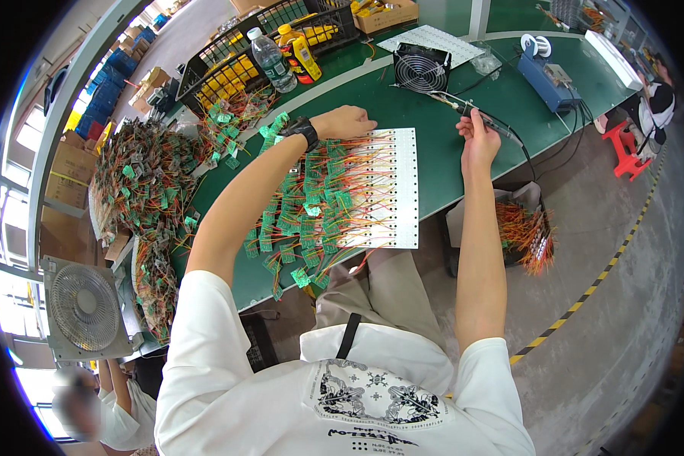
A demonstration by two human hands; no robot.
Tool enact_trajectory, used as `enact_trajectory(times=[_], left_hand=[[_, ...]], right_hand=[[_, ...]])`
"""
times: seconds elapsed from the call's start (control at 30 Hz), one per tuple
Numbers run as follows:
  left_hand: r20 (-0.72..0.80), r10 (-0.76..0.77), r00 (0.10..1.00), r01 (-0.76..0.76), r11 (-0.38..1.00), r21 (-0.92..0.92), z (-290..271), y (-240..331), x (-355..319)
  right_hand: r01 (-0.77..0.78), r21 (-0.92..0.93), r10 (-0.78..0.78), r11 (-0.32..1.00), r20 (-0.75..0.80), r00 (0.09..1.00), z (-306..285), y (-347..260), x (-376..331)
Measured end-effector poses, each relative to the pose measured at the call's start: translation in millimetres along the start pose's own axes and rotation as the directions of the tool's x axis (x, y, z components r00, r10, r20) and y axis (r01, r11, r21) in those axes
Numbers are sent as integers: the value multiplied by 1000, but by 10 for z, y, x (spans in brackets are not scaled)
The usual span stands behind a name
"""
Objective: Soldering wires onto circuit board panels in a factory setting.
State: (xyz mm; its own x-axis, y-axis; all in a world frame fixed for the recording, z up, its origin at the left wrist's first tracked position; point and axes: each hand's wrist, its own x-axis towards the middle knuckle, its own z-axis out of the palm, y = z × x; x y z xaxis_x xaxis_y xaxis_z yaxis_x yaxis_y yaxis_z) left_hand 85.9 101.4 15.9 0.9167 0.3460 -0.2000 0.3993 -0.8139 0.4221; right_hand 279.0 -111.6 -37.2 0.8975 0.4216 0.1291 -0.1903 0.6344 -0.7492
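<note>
My right hand [479, 142] grips a soldering iron [505, 131] over the bench, its tip end pointing left toward a small black fan and its cable trailing right. My left hand [346, 121], wearing a black wristband, rests at the far edge of a white perforated panel [408, 190]. Its fingers are curled closed; whatever lies within them is hidden. Rows of orange and red wires run across the panel to many small green circuit boards [311, 205], which spread to its left and hang over the bench's near edge.
A large heap of wired boards [140, 182] stands left. Behind are a black crate [235, 72], a water bottle [271, 61], a yellow bottle [300, 55] and the fan [422, 70]. A blue box [547, 82] carries a wire spool. Wired parts fill a bin [456, 220] below right.
</note>
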Motion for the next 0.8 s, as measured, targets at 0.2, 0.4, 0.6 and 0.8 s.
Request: enact_trajectory(times=[0.2, 0.4, 0.6, 0.8], left_hand=[[88, 64, 994, -55, 993, -104, -33, 1, -42], [338, 139, 931, -79, 980, -185, -397, 82, -209], [131, 298, 945, -243, 914, -324, -778, 122, -768], [-225, 115, 967, -215, 843, -493, -1257, -162, -1785]], right_hand=[[7, -7, -7, 1000, -3, 1000, -38, 14, 17], [-11, -2, 11, 1000, -10, 1000, -7, 37, 48], [-10, -47, 8, 999, -39, 999, -124, 116, 93], [-26, -70, 25, 997, -9, 1000, -156, 117, 81]])
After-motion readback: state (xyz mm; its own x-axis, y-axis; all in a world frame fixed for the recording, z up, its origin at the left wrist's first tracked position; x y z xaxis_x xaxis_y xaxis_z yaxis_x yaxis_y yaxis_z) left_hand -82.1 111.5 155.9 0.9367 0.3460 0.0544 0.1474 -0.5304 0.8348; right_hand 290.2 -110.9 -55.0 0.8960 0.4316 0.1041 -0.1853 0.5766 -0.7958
